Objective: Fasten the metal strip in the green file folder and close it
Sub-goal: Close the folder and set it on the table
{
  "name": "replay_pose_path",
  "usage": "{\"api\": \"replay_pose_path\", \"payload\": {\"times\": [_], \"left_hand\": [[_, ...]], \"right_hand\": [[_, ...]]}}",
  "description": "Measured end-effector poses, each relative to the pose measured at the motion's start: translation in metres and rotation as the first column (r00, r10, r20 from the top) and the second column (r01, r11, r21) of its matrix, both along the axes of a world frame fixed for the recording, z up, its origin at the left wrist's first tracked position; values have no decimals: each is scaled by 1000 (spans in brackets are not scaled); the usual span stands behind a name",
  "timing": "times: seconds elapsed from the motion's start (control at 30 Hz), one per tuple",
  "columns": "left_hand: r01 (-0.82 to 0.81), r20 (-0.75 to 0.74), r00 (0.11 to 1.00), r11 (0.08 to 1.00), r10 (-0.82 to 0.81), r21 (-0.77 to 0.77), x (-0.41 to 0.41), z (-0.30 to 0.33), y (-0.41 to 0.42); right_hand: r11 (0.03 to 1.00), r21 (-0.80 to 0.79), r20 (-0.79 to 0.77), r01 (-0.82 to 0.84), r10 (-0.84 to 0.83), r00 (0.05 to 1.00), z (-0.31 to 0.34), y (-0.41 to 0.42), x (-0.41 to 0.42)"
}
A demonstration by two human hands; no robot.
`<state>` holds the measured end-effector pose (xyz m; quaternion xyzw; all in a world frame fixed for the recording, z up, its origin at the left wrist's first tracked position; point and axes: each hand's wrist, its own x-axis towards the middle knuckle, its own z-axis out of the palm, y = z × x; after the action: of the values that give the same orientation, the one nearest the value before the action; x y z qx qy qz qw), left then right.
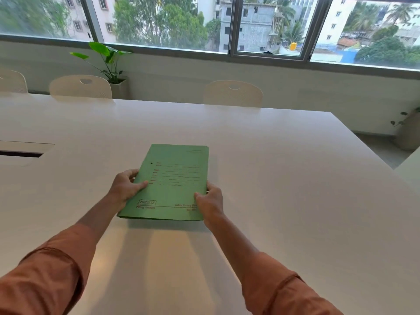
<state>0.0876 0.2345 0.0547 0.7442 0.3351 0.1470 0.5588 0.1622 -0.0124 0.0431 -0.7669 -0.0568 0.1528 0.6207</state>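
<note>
The green file folder (175,180) is closed, its printed front cover facing up, and its near edge looks lifted slightly off the white table (284,178). My left hand (125,186) grips the folder's left edge, thumb on the cover. My right hand (210,202) grips the lower right edge, thumb on top. The metal strip is hidden inside the folder.
Several white chairs (233,94) stand along the table's far side. A potted plant (109,64) sits by the window wall. A cable slot (21,153) is cut into the table at the left. The table's right edge (363,142) runs diagonally.
</note>
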Motion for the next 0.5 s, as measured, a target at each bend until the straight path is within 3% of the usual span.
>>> {"api": "replay_pose_path", "payload": {"times": [0.5], "left_hand": [[57,-125,991,997,-51,45,27,-27,39]], "right_hand": [[934,-357,91,-10,45,995,-20,48,20]]}}
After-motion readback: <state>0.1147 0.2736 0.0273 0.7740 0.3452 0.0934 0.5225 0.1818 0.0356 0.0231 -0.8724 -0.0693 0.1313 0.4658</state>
